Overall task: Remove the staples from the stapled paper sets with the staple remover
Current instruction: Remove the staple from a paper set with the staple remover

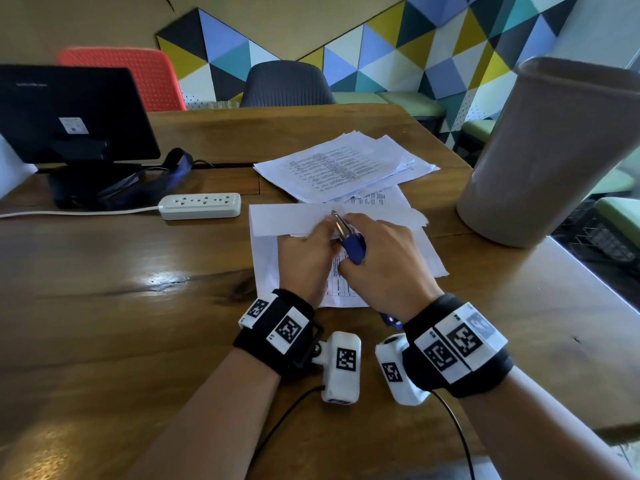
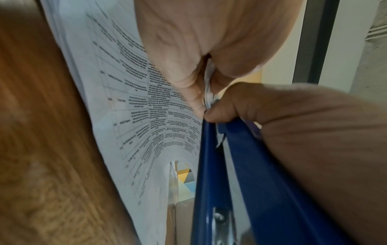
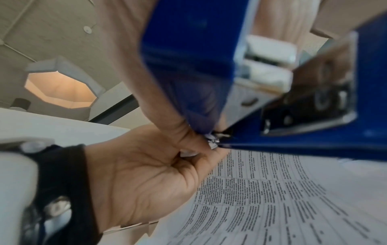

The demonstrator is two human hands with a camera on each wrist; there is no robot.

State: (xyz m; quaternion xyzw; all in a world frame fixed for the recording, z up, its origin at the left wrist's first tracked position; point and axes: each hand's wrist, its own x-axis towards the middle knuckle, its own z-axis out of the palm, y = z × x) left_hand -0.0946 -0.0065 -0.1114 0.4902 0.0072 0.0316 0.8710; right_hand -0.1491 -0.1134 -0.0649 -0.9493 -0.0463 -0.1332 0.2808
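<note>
The left hand [image 1: 306, 258] pinches the corner of a stapled paper set [image 1: 266, 268] between thumb and fingers, lifting that corner a little while the rest of the set lies on the desk [image 1: 138, 306]. The right hand [image 1: 384, 268] is curled around the blue staple remover [image 1: 351, 245], whose metal tip meets the pinched corner right at the left fingertips [image 2: 201, 106]. The wrist views show crumpled paper at the tip, but the staple itself is too small to make out. This looks like the prying step on this set: the tool is at the corner, and whether the staple is already free cannot be told. The next move likely calls for a steady pull away from the paper while the left hand keeps the corner taut, so the sheets do not tear. A loose pile of printed sheets [image 1: 346, 164] lies just beyond.
</note>
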